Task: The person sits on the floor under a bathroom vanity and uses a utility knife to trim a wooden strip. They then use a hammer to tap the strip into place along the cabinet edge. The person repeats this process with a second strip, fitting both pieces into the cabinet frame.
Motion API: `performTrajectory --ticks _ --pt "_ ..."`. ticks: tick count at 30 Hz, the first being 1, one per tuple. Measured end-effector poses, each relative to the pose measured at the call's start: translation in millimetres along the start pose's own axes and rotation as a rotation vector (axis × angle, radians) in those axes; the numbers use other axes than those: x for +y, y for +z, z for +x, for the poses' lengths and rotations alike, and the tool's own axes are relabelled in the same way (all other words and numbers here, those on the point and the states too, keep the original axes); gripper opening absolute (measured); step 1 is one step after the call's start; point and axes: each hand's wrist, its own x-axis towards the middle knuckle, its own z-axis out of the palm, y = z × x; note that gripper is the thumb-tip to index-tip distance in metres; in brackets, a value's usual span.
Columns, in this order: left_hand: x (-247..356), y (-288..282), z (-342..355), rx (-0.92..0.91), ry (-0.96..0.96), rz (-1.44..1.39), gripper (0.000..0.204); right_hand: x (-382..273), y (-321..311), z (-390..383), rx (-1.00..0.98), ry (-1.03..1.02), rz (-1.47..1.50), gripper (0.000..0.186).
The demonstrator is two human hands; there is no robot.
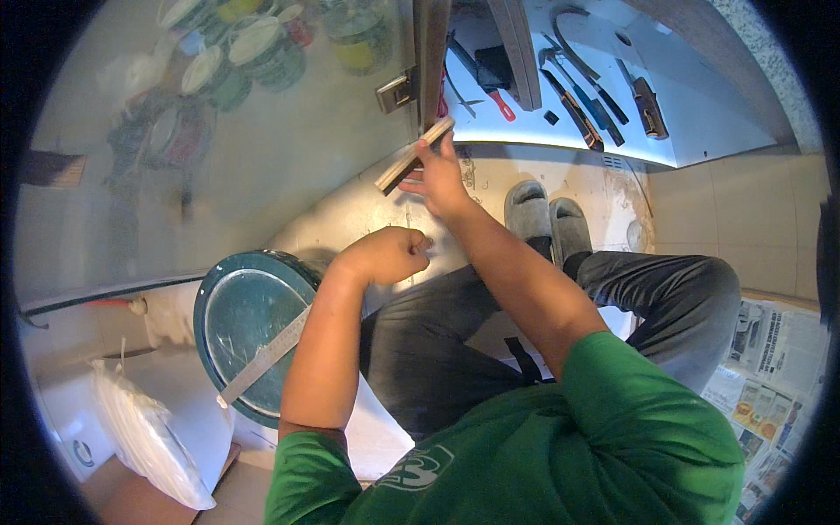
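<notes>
My right hand [439, 181] grips a narrow block [404, 166] with a pale wood top and a dark side, between the thumb and fingers. The block slants up beside the edge of a frosted glass panel [262, 166], just below a metal latch [394, 94]. Nearer to me, my left hand [385, 255] is closed with its fingers curled in. Whether anything small sits between those fingers I cannot make out. Beneath my left forearm, a metal ruler [267, 356] lies across the dark green lid of a bucket [229, 306].
On a lit white surface lie a hammer [577, 83], a utility knife [573, 109], a red-handled tool [502, 106] and a wooden-bodied tool [649, 109]. Newspaper [761, 376] covers the floor at right. A white plastic-wrapped bundle [149, 429] leans at lower left. Slippered feet [528, 214] rest ahead.
</notes>
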Motion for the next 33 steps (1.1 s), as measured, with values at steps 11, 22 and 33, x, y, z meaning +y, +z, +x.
performTrajectory --ticks 11,22,33 --pt "-5 0 6 -0.003 0.045 0.004 0.031 -20 6 4 0.015 -0.001 -0.023 0.09" --pt "3 -4 7 -0.098 -0.003 0.043 0.037 -44 17 -3 0.022 -0.029 0.02 0.071" --pt "11 -7 4 -0.06 -0.009 0.093 0.046 -50 29 -12 0.099 -0.063 0.064 0.069"
